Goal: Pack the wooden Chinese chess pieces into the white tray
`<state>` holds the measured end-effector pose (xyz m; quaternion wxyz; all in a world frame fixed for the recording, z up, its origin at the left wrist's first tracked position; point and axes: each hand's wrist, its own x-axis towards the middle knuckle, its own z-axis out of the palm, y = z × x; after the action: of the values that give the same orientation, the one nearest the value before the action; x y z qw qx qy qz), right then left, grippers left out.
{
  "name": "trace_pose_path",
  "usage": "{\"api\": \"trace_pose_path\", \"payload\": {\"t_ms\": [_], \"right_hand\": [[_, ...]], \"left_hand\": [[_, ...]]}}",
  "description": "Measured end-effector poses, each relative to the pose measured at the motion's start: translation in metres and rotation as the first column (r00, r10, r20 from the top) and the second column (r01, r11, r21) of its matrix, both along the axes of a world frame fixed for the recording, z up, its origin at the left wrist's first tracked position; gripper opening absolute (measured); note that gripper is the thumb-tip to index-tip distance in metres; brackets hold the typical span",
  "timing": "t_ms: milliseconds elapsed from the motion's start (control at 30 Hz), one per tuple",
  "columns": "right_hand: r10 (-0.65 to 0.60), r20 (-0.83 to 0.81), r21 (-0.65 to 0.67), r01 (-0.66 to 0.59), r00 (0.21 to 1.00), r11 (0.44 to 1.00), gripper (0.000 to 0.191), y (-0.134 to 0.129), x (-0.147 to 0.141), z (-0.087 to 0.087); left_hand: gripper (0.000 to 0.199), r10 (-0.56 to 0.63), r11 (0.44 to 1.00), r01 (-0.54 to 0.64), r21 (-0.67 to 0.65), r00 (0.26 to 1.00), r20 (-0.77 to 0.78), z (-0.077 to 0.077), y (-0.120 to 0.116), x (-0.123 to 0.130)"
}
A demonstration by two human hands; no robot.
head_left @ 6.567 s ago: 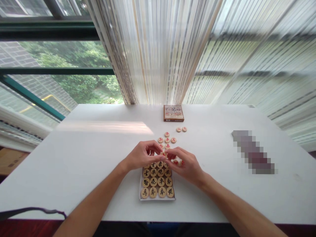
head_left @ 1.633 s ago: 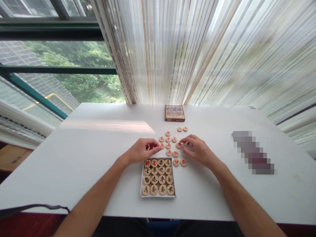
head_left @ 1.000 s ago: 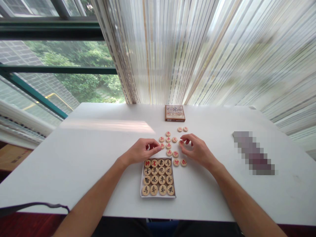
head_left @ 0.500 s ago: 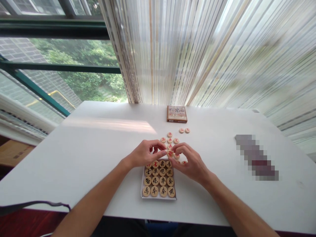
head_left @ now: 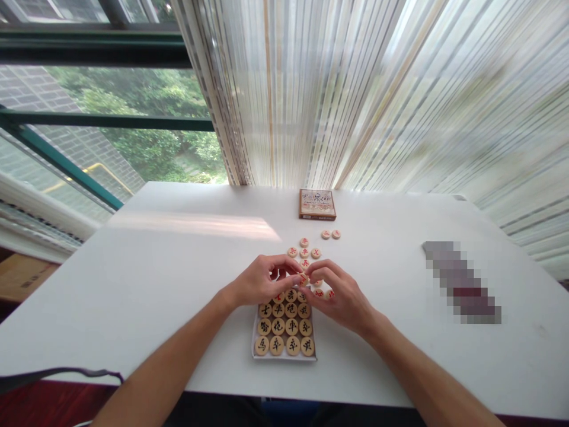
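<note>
A round wooden Chinese chess piece (head_left: 303, 279) with a red character is tilted above the far edge of the open box tray (head_left: 284, 357). My left hand (head_left: 260, 279) pinches it from the left, its thumb over part of the face. From the right, my right hand (head_left: 341, 290) grips the same piece between thumb and fingers. Rows of pieces, mostly with black characters, fill the visible part of the tray; my hands hide some of its far row. Just beyond my hands lie several loose red-lettered pieces (head_left: 304, 252), and two more (head_left: 330, 294) sit beside my right thumb.
A decorated flat box (head_left: 317, 204) lies at the table's far side, with two red pieces (head_left: 331, 235) in front of it. A pixelated object (head_left: 462, 281) is on the right. The white table (head_left: 178, 267) meets a curtain (head_left: 293, 118) and window. A dark strap (head_left: 62, 373) hangs over the near left edge.
The piece has turned from facing up to a tilt between my fingers, and my left thumb covers more of it. My hands have drawn slightly closer together. The view has shifted a little.
</note>
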<state>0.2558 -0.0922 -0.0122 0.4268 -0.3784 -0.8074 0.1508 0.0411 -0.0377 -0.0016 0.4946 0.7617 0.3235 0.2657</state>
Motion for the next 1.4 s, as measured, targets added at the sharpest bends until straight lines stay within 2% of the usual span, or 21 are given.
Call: {"api": "trace_pose_path", "payload": {"t_ms": [333, 700, 967, 1400], "right_hand": [[-0.02, -0.011, -0.008, 0.02, 1.0, 1.0, 0.015, -0.0008, -0.0018, 0.001], [-0.027, -0.019, -0.02, 0.026, 0.999, 0.999, 0.013, 0.0001, -0.0012, -0.0033], [-0.022, -0.018, -0.02, 0.022, 1.0, 1.0, 0.014, 0.0002, -0.0006, -0.0035], [-0.027, -0.023, -0.005, 0.027, 0.999, 1.0, 0.013, 0.0009, -0.0006, -0.0042]], "left_hand": [[0.03, 0.027, 0.999, -0.026, -0.045, 1.0, 0.009, -0.0018, 0.0022, -0.0005], [0.027, -0.056, 0.998, 0.056, 0.021, 0.998, 0.005, 0.0018, 0.0005, -0.0024], [0.029, -0.035, 0.999, 0.035, 0.028, 0.999, -0.005, -0.0008, 0.0013, -0.0023], [0.035, -0.067, 0.997, 0.068, 0.027, 0.997, -0.027, 0.0015, 0.0027, -0.0044]]}}
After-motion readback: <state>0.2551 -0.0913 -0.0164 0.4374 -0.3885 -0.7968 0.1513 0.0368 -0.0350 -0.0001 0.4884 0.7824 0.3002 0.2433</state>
